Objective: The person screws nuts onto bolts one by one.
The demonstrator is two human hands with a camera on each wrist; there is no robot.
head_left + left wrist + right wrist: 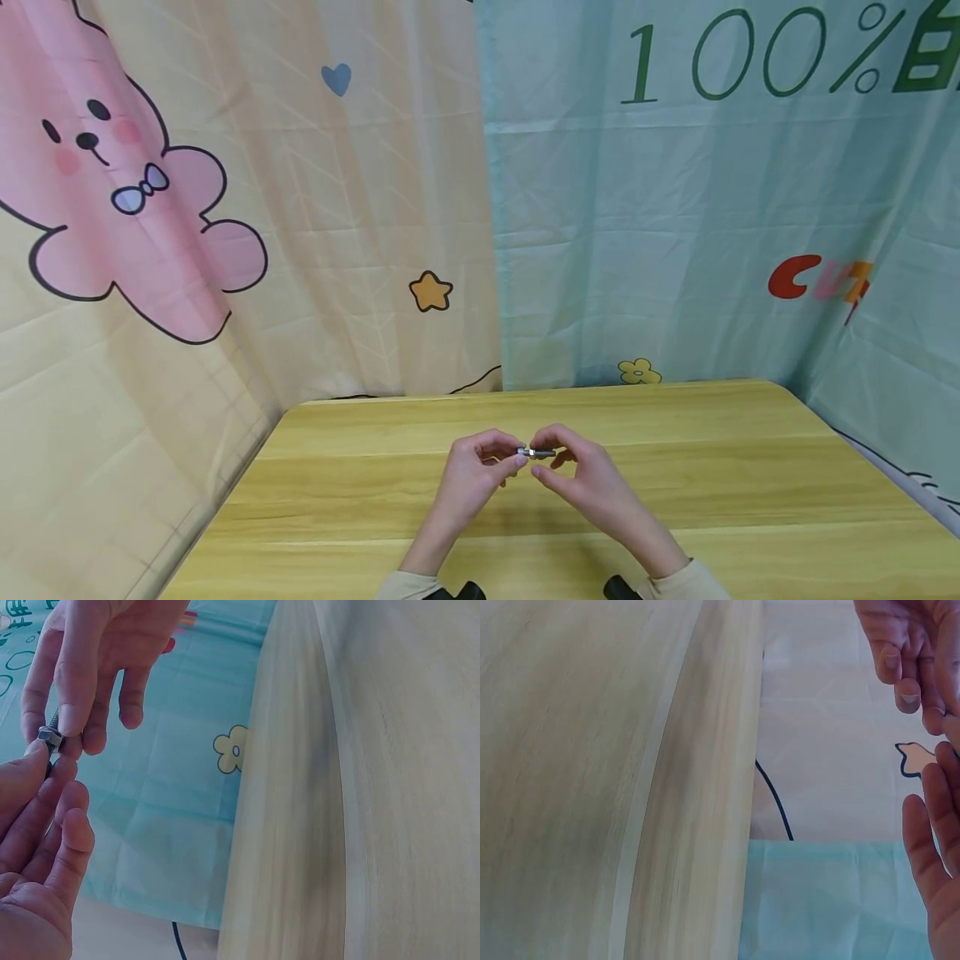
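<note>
1. Over the wooden table point(315, 517), a metal bolt point(536, 453) with a nut point(50, 737) is being held crosswise between 2 hands.
2. By the left hand point(474, 472), 1 end of the bolt is being pinched between thumb and index finger.
3. Near the other, threaded end, the fingers of the right hand point(588, 475) are being bent, the thumb spread from the index finger; whether the bolt is being gripped by them cannot be told.
4. Behind the table, a peach curtain point(405, 183) and a blue-green curtain point(637, 217) are being seen side by side.
</note>
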